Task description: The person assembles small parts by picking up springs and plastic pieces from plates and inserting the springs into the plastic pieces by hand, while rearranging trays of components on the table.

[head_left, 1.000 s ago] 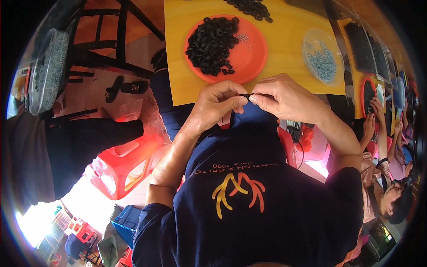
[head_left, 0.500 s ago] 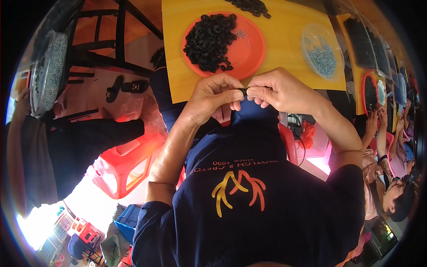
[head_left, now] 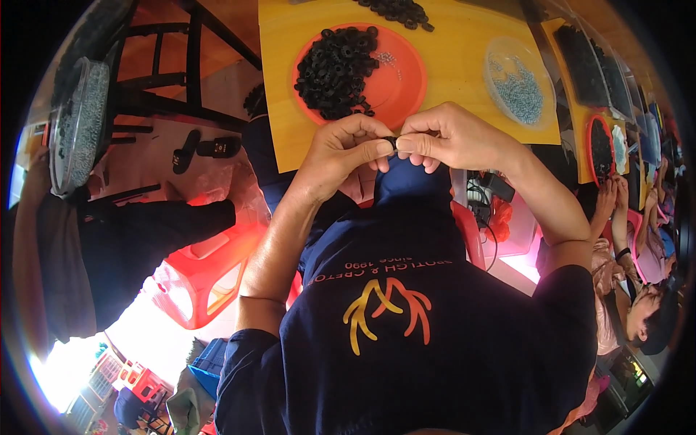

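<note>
Grip of left hand and right hand pinched one small black piece at the table's near edge, right fingers more curled than a second earlier, so likely mid-handling.

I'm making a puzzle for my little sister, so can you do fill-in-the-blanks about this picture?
1. The tabletop under the round plate is the color ____.
2. On it, the clear bowl of small pale beads sits to the plate's ____.
3. The heap of black pieces lies mostly on the plate's ____ side.
4. The left hand and right hand pinch a small dark piece between fingers and ____.

Missing words: yellow; right; left; thumbs
</note>
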Available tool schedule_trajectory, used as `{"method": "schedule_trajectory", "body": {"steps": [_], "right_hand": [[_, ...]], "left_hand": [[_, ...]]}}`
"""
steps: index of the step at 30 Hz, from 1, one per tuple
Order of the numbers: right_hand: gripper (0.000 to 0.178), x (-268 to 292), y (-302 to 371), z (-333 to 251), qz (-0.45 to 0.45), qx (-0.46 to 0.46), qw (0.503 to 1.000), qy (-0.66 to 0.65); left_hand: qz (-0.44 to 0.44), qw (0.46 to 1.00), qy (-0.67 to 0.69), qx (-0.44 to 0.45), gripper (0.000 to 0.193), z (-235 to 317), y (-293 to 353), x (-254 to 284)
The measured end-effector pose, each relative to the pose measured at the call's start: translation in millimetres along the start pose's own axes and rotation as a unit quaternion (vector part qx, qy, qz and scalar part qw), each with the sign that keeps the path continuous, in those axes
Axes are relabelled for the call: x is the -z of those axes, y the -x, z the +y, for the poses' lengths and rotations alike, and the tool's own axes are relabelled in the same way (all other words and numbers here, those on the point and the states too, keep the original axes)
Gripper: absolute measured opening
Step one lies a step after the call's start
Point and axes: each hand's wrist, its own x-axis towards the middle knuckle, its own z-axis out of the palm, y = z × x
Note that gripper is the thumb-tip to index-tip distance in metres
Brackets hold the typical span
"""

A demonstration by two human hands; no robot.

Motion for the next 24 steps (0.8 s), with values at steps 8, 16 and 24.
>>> {"method": "schedule_trajectory", "body": {"steps": [8, 16, 24], "right_hand": [[0.043, -11, -11, 36, -0.080, 0.099, 0.944, -0.304], [0.041, -31, -18, 38, -0.079, 0.085, 0.857, -0.502], [0.040, -42, -24, 37, -0.084, 0.168, 0.805, -0.563]], "left_hand": [[-0.005, 0.989, -0.068, -0.134, 0.022, 18, -1, -7], [0.014, 0.925, -0.336, -0.176, 0.027, 43, 0, -16], [0.009, 0.885, -0.426, -0.187, 0.033, 62, 2, -20]]}}
